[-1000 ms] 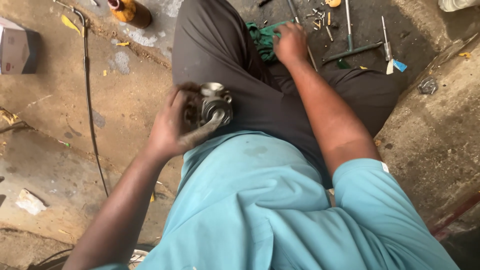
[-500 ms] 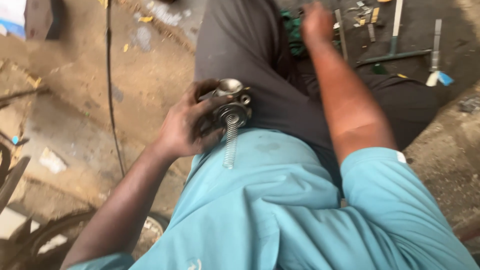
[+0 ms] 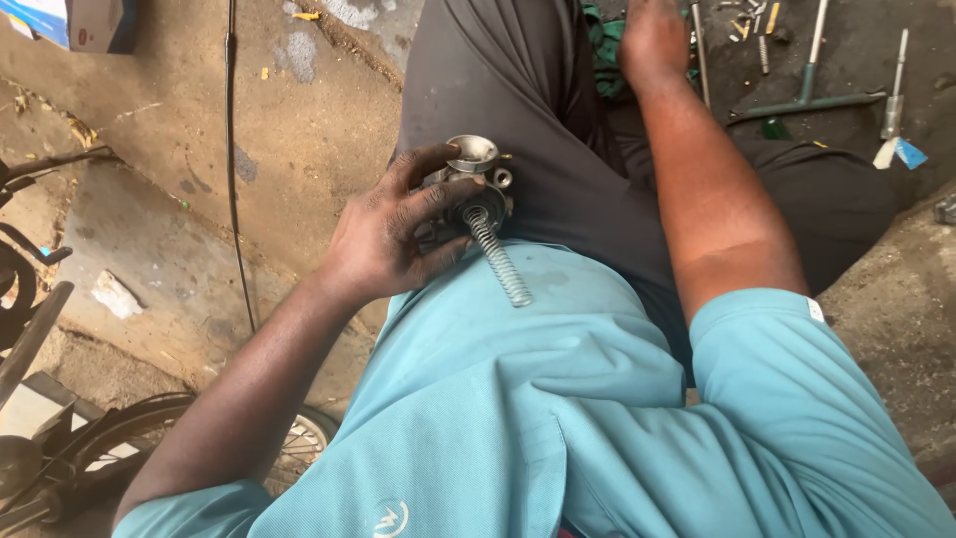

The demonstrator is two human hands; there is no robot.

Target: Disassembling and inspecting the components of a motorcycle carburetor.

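Observation:
My left hand [image 3: 393,234] grips a small metal carburettor body [image 3: 478,174] against my lap, over dark trousers. A coiled steel spring [image 3: 498,261] sticks out of the part and lies down onto my light blue shirt. My right hand [image 3: 652,40] reaches forward to the ground at the top of the view, resting by a green cloth [image 3: 604,50]; its fingers are cut off by the frame edge, so what it holds is hidden.
Long metal tools [image 3: 807,95] and small bits lie on the dark ground at the upper right. A black cable [image 3: 234,169] runs down the concrete at left. A spoked wheel [image 3: 289,448] and dark frame parts sit at lower left. A box [image 3: 75,20] is at upper left.
The view has drifted so my right hand sits higher in frame. My left hand has turned the metal part, and the spring now shows fully, lying on my shirt.

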